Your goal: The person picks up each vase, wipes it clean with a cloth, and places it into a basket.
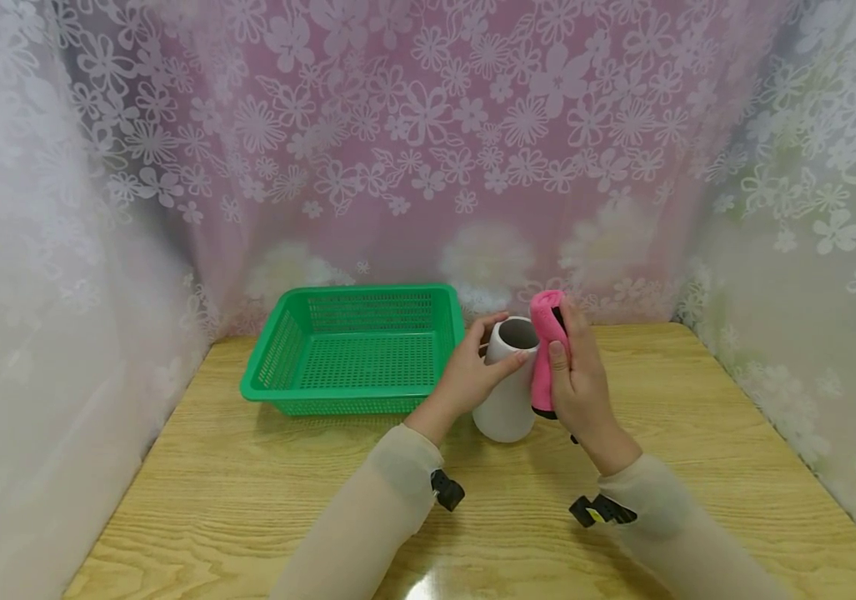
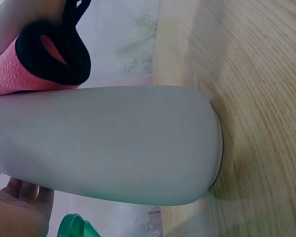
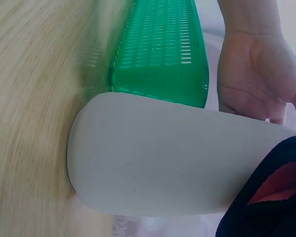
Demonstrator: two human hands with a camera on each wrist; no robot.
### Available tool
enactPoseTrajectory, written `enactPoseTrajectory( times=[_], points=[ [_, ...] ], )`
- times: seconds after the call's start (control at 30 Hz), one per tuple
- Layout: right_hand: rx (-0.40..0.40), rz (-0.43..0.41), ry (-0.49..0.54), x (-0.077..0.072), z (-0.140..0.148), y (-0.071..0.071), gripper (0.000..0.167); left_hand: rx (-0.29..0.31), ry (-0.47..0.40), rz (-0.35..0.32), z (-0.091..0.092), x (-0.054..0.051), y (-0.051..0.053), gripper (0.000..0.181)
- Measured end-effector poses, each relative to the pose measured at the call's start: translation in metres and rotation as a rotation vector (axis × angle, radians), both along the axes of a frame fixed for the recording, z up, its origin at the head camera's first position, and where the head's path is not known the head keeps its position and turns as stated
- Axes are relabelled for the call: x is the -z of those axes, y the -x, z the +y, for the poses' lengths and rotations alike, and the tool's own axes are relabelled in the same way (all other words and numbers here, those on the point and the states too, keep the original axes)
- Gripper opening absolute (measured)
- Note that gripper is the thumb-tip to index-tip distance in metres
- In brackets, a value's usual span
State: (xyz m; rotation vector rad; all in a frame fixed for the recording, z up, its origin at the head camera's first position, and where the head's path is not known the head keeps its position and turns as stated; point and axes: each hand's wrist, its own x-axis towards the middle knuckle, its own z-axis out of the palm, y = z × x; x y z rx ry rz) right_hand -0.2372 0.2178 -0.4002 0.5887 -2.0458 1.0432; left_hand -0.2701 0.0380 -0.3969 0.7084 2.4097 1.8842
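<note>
A tall white vase-like container [image 1: 504,408] stands upright on the table, its round opening facing up. My left hand [image 1: 465,375] grips it near the top, thumb on the near side and fingers round the far side. My right hand [image 1: 583,387] holds a folded pink cloth [image 1: 542,371] with black edging against the container's right side. In the left wrist view the pink cloth [image 2: 4,74] touches the pale container [image 2: 113,143]. The right wrist view shows the container's base [image 3: 98,153] on the table and the black edging [image 3: 261,197] by its upper part.
A green perforated basket [image 1: 352,405] sits on the wooden table [image 1: 247,517] to the left of the container. Floral curtains [image 1: 428,150] hang behind the table and on both sides. Dark wrist cameras are strapped at both sleeves.
</note>
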Motion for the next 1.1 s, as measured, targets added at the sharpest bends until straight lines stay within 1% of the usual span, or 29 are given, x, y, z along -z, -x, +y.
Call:
enactPoseTrajectory(
  times=[0.17,0.33,0.53,0.77,0.93,1.1],
  points=[
    [-0.01,-0.028,0.024,0.001,-0.002,0.001,0.054,-0.002,0.007,0.009,0.0,-0.001,0.001,0.071],
    [-0.014,-0.052,0.019,0.002,-0.002,0.002,0.055,0.001,0.007,0.006,-0.001,-0.001,0.001,0.071],
    [-0.024,-0.057,0.034,0.003,-0.002,0.002,0.057,-0.001,0.018,-0.006,0.0,-0.001,0.0,0.07],
    [-0.031,-0.083,0.079,-0.025,-0.022,-0.025,0.055,0.0,0.016,-0.015,0.0,0.0,-0.001,0.071],
    [-0.024,-0.104,0.092,-0.025,-0.022,-0.025,0.054,0.002,0.01,-0.015,0.0,0.0,0.0,0.071],
    [-0.044,-0.111,0.113,-0.021,-0.02,-0.022,0.053,0.002,0.006,-0.014,0.0,-0.001,0.0,0.068]
  ],
)
